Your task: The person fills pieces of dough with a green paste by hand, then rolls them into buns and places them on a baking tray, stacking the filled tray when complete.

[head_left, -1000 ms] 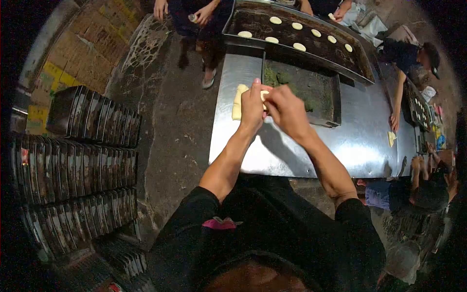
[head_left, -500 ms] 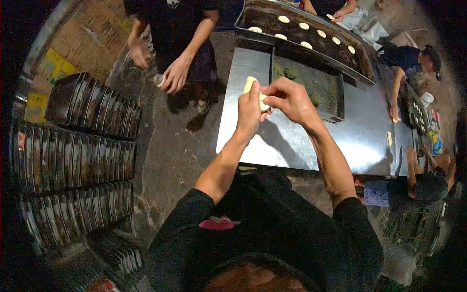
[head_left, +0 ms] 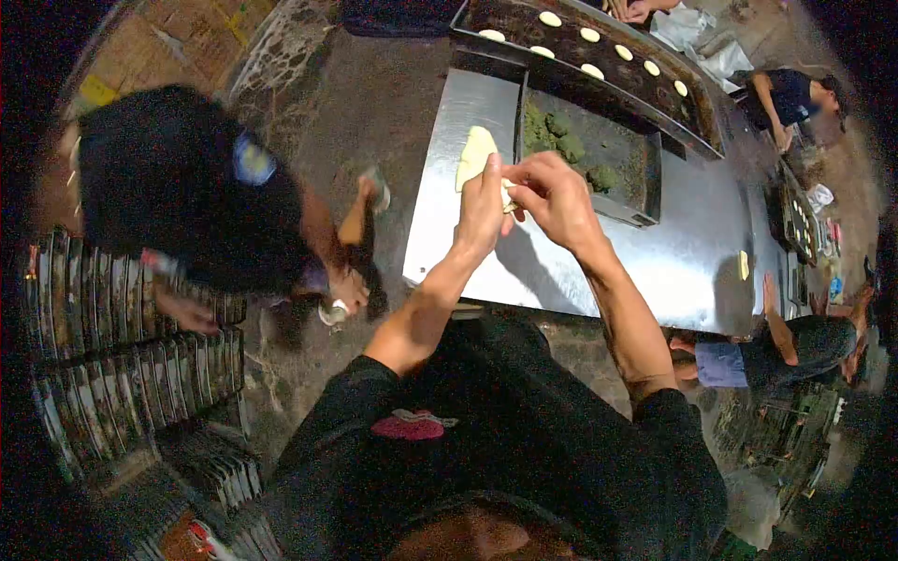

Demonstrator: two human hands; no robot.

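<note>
Head view, looking down over the person's own black sleeves. Steel surface [head_left: 683, 252]: flat, polished, glare patches, sits at about the same place as a second ago. Change noted: a passer-by in dark clothing [head_left: 178, 178], who stood upright by the surface's far corner half a second ago, now stoops low at the left in front of the stacked dark metal trays [head_left: 122, 309]; does not touch the work. Long baking tray [head_left: 697, 122] at the far edge, dark and crusted, carrying pale round dough discs [head_left: 592, 71] in rows. Nearer, a smaller rectangular pan [head_left: 645, 192] with rough green filling lumps [head_left: 569, 147], crumbly texture. Pale slab of dough [head_left: 475, 154] lies on the surface just left of that pan, soft and smooth.

Hands: left hand [head_left: 481, 210] and right hand [head_left: 554, 194] raised together above the surface, fingers curled and pinched on one small dough piece [head_left: 508, 190], held between both. Grip is unchanged over the last second; judged as ongoing shaping of the piece, not yet set down.
</note>
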